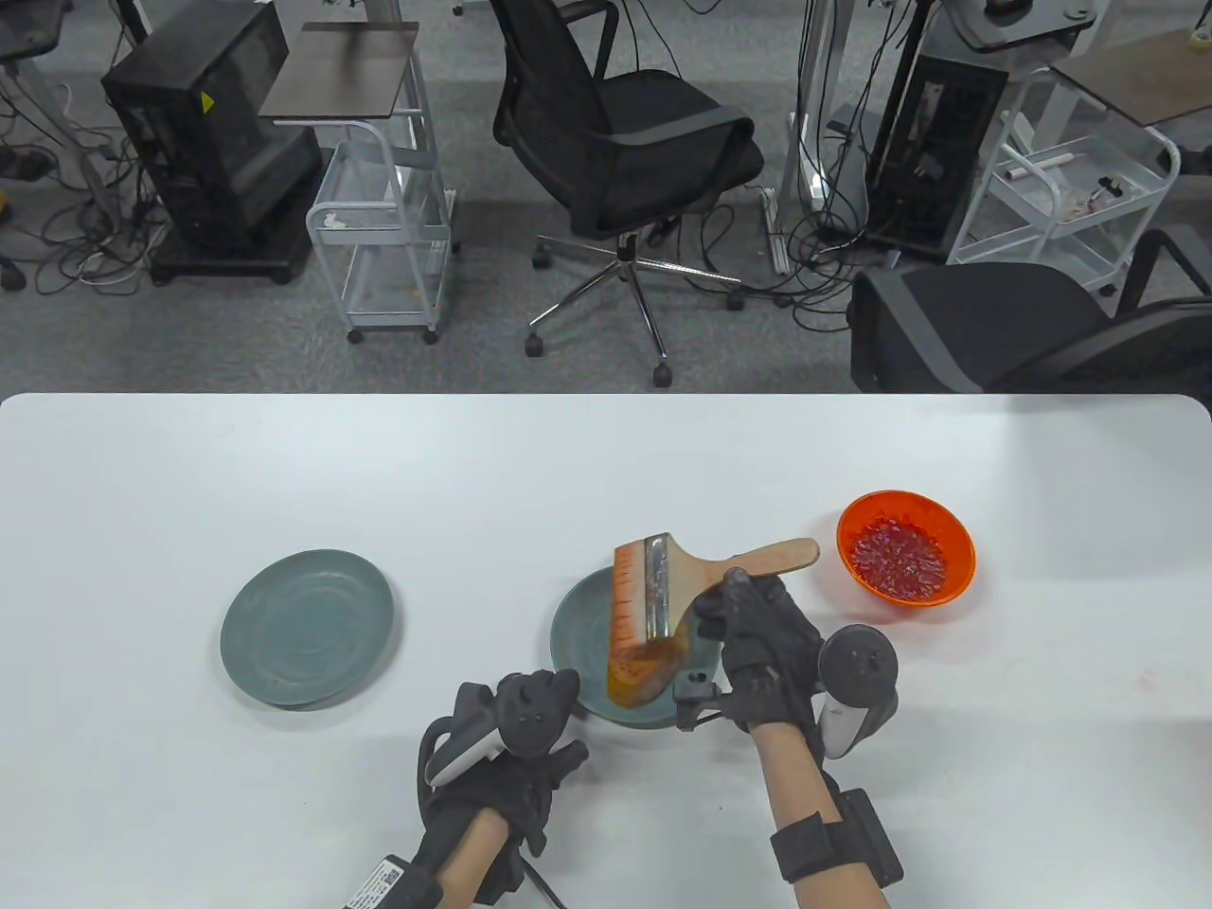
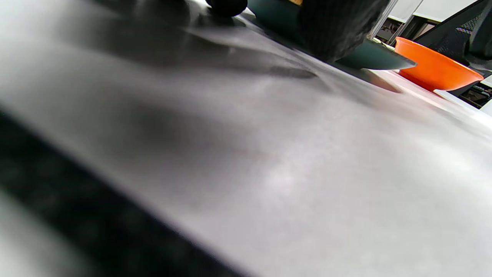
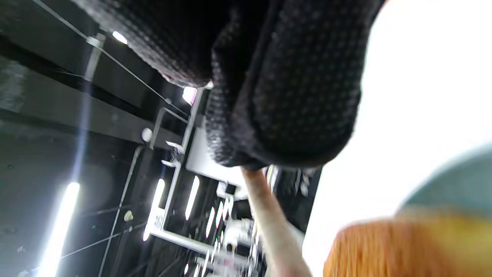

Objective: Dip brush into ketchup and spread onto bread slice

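Note:
My right hand [image 1: 729, 597] grips the wooden handle of a wide brush [image 1: 656, 589]. Its orange-stained bristles [image 1: 627, 597] lie tilted over a bread slice [image 1: 632, 684] on a teal plate [image 1: 578, 625]. The brush hides most of the bread. An orange bowl of ketchup [image 1: 904, 554] stands to the right of the plate; it also shows in the left wrist view [image 2: 434, 65]. My left hand [image 1: 535, 724] rests on the table with its fingertips at the plate's near left rim [image 2: 369, 57]. The right wrist view shows blurred orange bristles [image 3: 384, 250] and the plate [image 3: 461, 184].
A second teal plate [image 1: 308, 628] stands bare at the left of the white table [image 1: 606, 454]. Office chairs, carts and computer towers stand beyond the table's far edge.

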`<state>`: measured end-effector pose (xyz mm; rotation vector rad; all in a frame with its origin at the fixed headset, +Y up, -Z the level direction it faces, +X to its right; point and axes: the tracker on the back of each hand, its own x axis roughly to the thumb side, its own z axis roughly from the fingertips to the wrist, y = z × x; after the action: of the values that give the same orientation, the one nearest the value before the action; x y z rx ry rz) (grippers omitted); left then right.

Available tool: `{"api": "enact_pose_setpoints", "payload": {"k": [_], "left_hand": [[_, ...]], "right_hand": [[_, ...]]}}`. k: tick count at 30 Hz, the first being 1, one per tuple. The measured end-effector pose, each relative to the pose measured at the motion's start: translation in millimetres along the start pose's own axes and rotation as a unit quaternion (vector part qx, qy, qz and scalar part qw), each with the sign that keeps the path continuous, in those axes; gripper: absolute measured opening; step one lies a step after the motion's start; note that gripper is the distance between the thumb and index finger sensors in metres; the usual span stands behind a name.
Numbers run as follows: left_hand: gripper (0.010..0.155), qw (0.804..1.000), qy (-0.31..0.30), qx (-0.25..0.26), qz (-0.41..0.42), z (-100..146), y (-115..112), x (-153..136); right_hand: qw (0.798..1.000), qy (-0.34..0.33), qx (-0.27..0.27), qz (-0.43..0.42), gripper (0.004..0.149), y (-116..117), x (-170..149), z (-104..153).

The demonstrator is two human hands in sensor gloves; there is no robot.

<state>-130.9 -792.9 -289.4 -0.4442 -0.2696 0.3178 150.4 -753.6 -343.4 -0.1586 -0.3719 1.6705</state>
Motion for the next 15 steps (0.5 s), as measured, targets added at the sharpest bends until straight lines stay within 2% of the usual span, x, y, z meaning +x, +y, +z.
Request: {"api": "enact_pose_setpoints", "payload": {"k": [2, 5, 7, 10, 13, 15], "left_hand": [[0.071, 1.000, -0.001, -0.003, -0.003, -0.1, -0.4, 0.7], [0.072, 1.000, -0.003, -0.003, -0.008, 0.0, -1.0, 1.0], [0.073, 1.000, -0.004, -0.004, -0.008, 0.0, -1.3, 0.7], [0.073, 1.000, -0.004, -0.006, -0.009, -0.1, -1.8, 0.9], [0.073, 1.000, -0.003, -0.007, -0.013, -0.2, -2.1, 1.4], [0.074, 1.000, -0.002, -0.009, -0.015, -0.4, -2.3, 1.8]], "right_hand": [[0.999, -0.008, 0.000, 0.039, 0.048, 7.0, -2.3, 1.7], [0.995, -0.034, -0.017, 0.094, 0.048, 3.3, -3.3, -1.2], [0.993, -0.047, -0.049, 0.098, 0.048, -4.6, 0.4, -3.6], [0.975, -0.113, -0.102, 0.163, 0.048, -22.2, 10.1, -7.6], [0.984, -0.089, -0.098, 0.120, 0.048, -24.9, 11.3, -6.8], [0.992, -0.064, -0.075, 0.075, 0.048, -18.2, 8.5, -5.8]]}}
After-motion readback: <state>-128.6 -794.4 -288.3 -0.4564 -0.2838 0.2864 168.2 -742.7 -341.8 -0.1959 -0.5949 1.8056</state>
